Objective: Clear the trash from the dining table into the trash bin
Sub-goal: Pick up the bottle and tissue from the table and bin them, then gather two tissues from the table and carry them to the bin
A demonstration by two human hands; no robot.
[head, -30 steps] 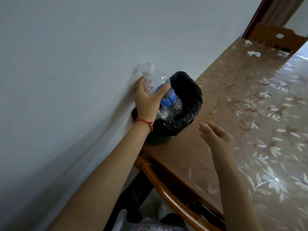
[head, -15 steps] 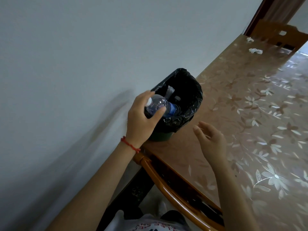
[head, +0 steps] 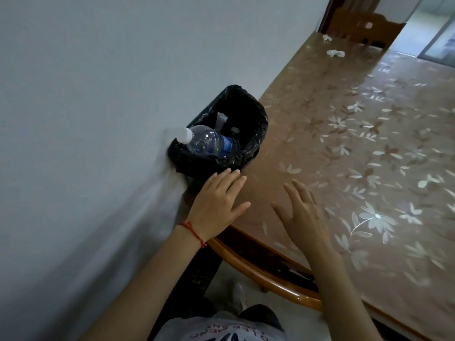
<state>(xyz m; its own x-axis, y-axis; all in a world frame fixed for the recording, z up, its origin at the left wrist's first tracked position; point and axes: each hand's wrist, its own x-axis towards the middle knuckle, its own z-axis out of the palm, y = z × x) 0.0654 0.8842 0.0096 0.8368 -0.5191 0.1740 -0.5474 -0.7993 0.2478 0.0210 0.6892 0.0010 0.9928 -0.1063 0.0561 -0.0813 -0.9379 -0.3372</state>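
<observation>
Two crumpled tissues (head: 335, 53) lie far off at the frame's upper right, the empty, flat right hand (head: 304, 215) nearer than the equally empty left hand (head: 216, 205).

Clear bottle (head: 209, 143) tilted in black-lined bin (head: 256, 119) (cap over rim)

Both bare forearms reach forward over the near edge of the table (head: 344, 148). The left hand (head: 216, 205) (a red string at its wrist) lies flat, fingers straight. The right hand (head: 302, 215) hovers beside it, fingers spread, holding nothing.
</observation>
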